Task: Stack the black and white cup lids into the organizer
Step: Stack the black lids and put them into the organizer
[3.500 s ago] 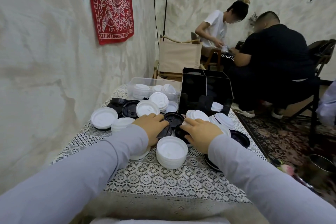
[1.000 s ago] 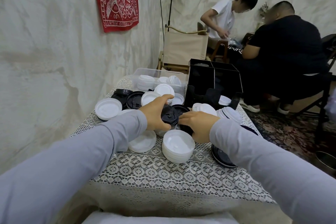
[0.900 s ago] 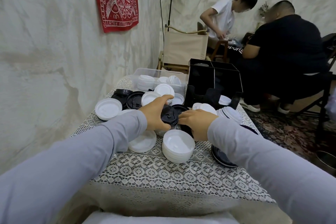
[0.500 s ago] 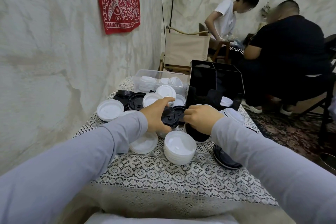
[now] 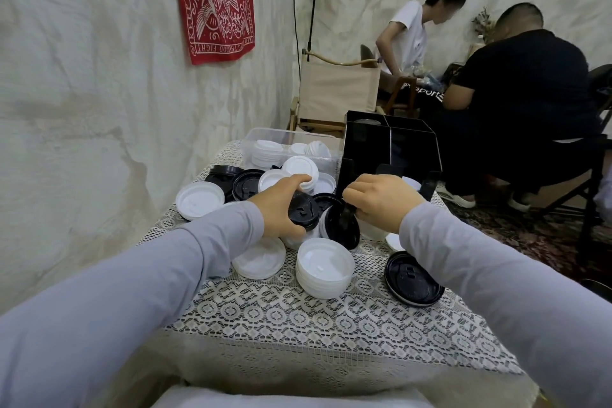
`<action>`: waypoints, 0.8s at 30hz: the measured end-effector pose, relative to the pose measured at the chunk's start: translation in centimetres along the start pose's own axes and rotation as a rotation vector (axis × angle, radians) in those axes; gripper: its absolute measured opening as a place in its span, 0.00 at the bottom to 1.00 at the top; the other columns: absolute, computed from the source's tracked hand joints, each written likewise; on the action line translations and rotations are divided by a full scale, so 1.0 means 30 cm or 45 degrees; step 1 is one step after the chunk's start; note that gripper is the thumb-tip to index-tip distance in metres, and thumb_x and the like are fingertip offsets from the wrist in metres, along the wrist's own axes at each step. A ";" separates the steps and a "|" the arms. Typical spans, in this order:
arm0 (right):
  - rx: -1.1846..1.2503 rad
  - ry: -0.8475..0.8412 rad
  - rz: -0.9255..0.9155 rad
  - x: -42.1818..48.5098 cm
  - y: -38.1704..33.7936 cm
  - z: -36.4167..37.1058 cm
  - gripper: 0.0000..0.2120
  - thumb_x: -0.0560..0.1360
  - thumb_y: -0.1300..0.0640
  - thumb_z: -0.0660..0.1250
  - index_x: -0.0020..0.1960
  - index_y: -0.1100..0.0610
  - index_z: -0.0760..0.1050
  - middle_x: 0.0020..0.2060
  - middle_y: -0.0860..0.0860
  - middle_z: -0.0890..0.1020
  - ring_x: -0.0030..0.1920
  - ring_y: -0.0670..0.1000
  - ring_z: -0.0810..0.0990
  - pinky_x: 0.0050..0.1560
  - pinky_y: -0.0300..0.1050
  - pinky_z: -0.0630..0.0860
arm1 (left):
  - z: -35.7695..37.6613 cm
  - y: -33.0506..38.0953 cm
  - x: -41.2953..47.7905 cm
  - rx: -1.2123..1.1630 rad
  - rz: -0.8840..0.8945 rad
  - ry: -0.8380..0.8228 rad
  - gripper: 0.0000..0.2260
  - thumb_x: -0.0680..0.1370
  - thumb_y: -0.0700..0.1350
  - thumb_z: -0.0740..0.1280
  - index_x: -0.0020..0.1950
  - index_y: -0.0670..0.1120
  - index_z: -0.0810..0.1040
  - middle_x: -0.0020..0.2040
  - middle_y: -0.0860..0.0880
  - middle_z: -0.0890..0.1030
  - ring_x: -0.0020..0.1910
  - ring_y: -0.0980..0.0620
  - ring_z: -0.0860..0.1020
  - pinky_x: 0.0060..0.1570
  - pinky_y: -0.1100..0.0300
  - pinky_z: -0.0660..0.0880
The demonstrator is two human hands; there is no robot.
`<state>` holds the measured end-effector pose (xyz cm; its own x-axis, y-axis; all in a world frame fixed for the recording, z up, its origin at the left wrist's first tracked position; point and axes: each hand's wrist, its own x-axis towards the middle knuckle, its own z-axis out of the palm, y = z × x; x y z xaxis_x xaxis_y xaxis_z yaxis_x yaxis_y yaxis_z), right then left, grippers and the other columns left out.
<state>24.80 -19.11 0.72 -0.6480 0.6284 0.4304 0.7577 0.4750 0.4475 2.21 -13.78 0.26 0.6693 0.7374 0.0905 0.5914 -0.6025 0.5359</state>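
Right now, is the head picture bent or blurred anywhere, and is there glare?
Head view: wide-angle bending stretches the grey sleeves at the bottom corners; light is soft; the left hand, right hand and black lids look sharp, without strong glare.

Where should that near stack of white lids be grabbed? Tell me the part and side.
Probably round the side wall of the white lid stack, low down, pinched across its width, coming from above on the near side: it stands upright and round, with bare tablecloth in front.

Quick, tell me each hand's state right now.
Left hand: grips a black lid.
Right hand: holds a tilted black lid.
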 end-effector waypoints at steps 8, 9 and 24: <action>-0.025 0.329 0.053 -0.043 -0.047 0.000 0.08 0.67 0.58 0.61 0.42 0.55 0.62 0.32 0.52 0.77 0.29 0.54 0.74 0.22 0.44 0.69 | -0.013 0.000 -0.012 0.022 0.019 0.046 0.40 0.68 0.43 0.74 0.75 0.50 0.55 0.68 0.48 0.67 0.65 0.49 0.68 0.64 0.58 0.67; -0.020 0.335 0.059 -0.060 -0.057 0.003 0.08 0.67 0.58 0.60 0.42 0.55 0.62 0.32 0.53 0.77 0.29 0.54 0.74 0.22 0.43 0.68 | -0.014 -0.002 -0.014 0.021 0.016 0.045 0.40 0.68 0.43 0.74 0.75 0.50 0.56 0.68 0.48 0.67 0.65 0.49 0.68 0.64 0.57 0.67; 0.291 -0.117 -0.015 -0.210 -0.091 0.007 0.10 0.70 0.49 0.61 0.48 0.52 0.67 0.42 0.50 0.78 0.36 0.53 0.77 0.27 0.44 0.75 | 0.014 0.006 -0.011 -0.001 0.021 0.030 0.41 0.68 0.45 0.75 0.75 0.50 0.55 0.67 0.49 0.67 0.65 0.50 0.68 0.65 0.58 0.65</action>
<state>26.83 -24.24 -3.37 -0.6553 0.6704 0.3482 0.7545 0.6032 0.2586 2.28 -14.27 -0.01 0.6686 0.7341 0.1190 0.5799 -0.6148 0.5345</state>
